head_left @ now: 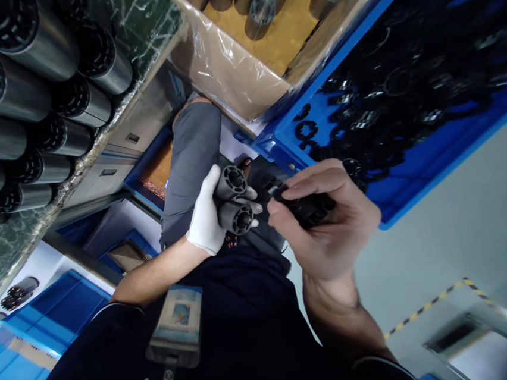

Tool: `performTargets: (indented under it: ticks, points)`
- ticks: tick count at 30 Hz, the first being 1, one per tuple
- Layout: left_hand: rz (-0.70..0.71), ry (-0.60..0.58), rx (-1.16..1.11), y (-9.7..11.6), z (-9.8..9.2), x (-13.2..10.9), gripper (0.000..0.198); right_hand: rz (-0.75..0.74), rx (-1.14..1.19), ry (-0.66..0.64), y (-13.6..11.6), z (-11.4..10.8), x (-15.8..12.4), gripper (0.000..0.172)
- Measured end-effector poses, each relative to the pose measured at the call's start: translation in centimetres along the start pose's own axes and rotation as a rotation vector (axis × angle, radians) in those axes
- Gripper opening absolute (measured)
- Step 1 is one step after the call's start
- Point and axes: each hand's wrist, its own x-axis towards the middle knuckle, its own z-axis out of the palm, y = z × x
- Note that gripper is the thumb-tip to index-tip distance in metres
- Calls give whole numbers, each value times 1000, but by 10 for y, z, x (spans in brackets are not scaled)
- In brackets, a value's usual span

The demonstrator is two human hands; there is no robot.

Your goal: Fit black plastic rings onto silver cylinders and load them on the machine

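Note:
My left hand, in a white glove, is closed round two dark grey metal cylinders with slotted inner bores, an upper cylinder and a lower cylinder. Their open ends face my right hand. Bare and a little blurred, my right hand is closed on several small black plastic rings, one of them pinched between thumb and forefinger. A narrow gap separates that pinched piece from the cylinders. My palm and fingers hide part of the black pieces.
A blue tray of black rings lies at the right. Beside it, a plastic-lined cardboard box holds more cylinders. Larger metal cylinders with black ends crowd the green bench at the upper left. Blue bins sit below.

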Motion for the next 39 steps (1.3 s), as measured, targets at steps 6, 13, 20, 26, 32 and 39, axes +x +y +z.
performTargets:
  ticks: [6, 13, 20, 26, 32, 39]
  points:
    - [-34, -125, 185, 8, 14, -21, 68, -75, 6, 73, 1, 1, 3, 29]
    - [415, -165, 390, 5, 10, -31, 43, -125, 24, -104, -6, -4, 4, 33]
    - [440, -155, 502, 8, 11, -34, 45, -209, -18, -223, -3, -16, 8, 44]
    - [367, -171, 508, 16, 15, -40, 38, -219, -32, -292, 1, -24, 5, 55]
    - [363, -201, 533, 20, 16, -38, 35, -288, -28, -288, 3, -20, 5, 45]
    - [503, -170, 571, 17, 16, -31, 51, -253, -32, -163, 3, -14, 0, 52]
